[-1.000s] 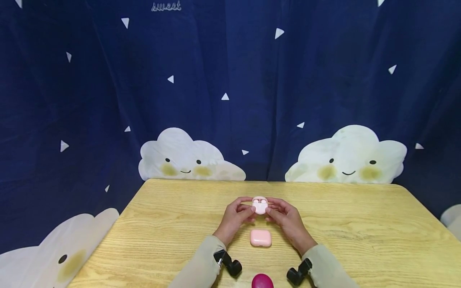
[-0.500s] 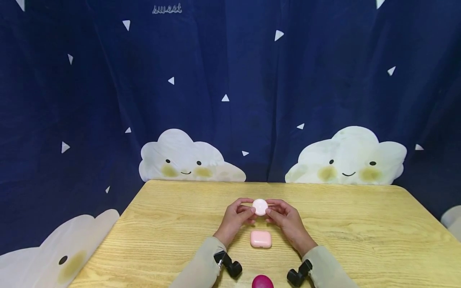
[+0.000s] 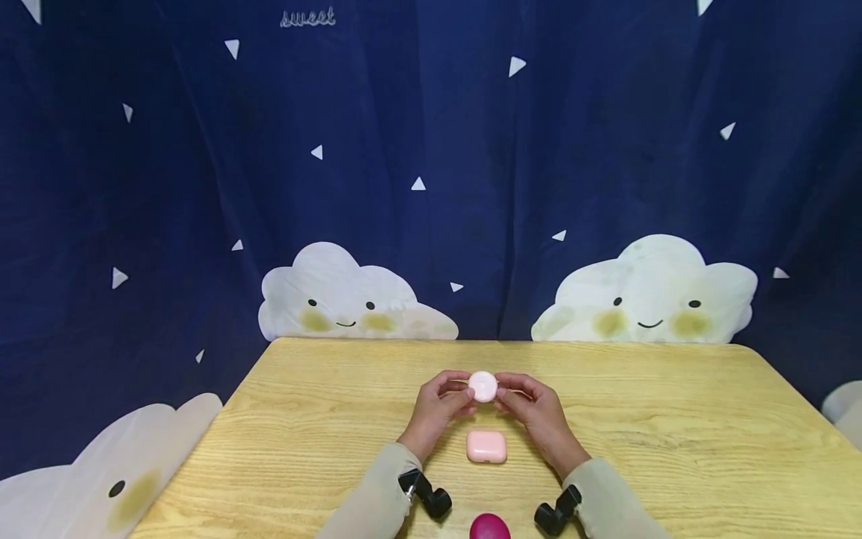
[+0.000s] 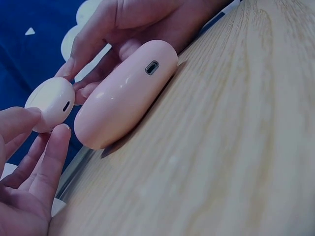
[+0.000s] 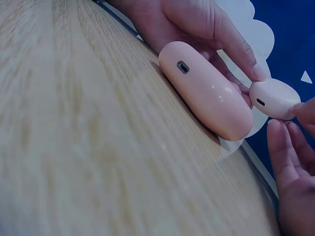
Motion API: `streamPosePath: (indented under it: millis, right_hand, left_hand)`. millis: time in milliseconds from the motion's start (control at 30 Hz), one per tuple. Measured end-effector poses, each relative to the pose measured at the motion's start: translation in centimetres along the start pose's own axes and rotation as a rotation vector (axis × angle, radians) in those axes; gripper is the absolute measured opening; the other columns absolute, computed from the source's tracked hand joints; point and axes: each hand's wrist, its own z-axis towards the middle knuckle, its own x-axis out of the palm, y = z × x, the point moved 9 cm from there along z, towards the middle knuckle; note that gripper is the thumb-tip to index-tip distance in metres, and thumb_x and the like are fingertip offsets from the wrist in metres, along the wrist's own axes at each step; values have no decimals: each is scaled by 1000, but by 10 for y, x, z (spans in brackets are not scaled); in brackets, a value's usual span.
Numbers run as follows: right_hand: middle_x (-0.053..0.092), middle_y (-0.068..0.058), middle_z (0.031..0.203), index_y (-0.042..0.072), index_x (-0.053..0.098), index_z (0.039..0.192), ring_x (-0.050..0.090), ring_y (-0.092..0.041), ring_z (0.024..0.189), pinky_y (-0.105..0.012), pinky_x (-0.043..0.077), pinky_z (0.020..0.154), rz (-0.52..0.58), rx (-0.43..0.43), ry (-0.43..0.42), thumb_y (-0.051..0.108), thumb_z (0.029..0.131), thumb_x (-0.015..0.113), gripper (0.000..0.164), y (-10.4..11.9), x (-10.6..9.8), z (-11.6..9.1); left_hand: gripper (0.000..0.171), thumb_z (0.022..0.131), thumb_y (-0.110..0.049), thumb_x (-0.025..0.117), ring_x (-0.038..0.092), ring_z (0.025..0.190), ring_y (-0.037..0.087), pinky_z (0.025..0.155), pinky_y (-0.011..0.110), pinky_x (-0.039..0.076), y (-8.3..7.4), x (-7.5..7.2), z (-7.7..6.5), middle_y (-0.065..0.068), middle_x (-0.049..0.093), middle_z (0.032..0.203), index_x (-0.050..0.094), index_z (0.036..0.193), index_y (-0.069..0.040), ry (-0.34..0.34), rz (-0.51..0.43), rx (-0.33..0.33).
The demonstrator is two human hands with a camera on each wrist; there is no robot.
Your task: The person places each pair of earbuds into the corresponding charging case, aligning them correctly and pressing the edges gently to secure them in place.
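Both hands hold a small round pale pink earbud case (image 3: pixel 483 387) above the table, its lid closed. The left hand (image 3: pixel 434 412) pinches its left edge between thumb and fingers, and the right hand (image 3: pixel 536 413) grips the opposite edge. A charging port shows on the underside of the round case (image 4: pixel 51 104) in the left wrist view. Nearer the body, a larger pink oblong earbud case (image 3: pixel 486 447) lies shut on the table between the wrists; its port faces the wearer in both wrist views.
A round magenta object (image 3: pixel 489 527) sits at the bottom edge of the head view, partly cut off. The wood-grain table (image 3: pixel 303 419) reaches back to a dark blue curtain (image 3: pixel 377 187) with printed clouds. Black wrist camera mounts (image 3: pixel 426 494) stick out from the sleeves.
One second ago the round case's lid stood open with earbuds showing inside; it has since been closed. The hands keep their grip in nearly the same place.
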Motion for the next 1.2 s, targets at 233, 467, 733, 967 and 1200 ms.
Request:
streamPosePath:
  millis: [233,467,733,967,1200]
  right_hand:
    - [64,-21,117,-5,65,117,66,-14,94,-29,54,83,-92,-58,-17,10,86,72,35,7,-2,0]
    - [64,-18,120,-2,66,118,65,-12,98,-27,53,85,-147,-56,-16,15,87,72,36,8,-1,0]
    - [66,-14,118,1,68,117,63,-9,98,-24,53,83,-215,-35,-31,17,88,71,33,2,-4,1]
    - [63,-15,122,0,67,119,62,-7,98,-22,52,82,-254,-19,-51,12,90,68,31,1,-4,0]
    - [62,-17,123,-1,64,121,64,-18,98,-23,53,81,-273,1,-45,10,91,66,32,-1,-2,0]
  left_hand:
    - [32,87,-3,69,68,80,20,79,39,56,1,-4,2,16,63,100,62,118,4,-37,2,6]
    - [29,94,-11,62,69,86,27,78,39,56,-2,-6,3,18,65,105,63,119,4,-55,41,29]
    - [29,100,-13,52,65,98,40,82,42,55,-3,-5,3,24,66,106,62,117,8,-65,102,34]
    - [30,99,-9,50,63,103,39,90,44,51,-20,2,-7,26,66,108,63,115,13,-74,187,3]
    - [31,99,-8,48,61,104,44,91,45,50,-32,8,-16,29,65,106,62,111,16,-73,183,14]
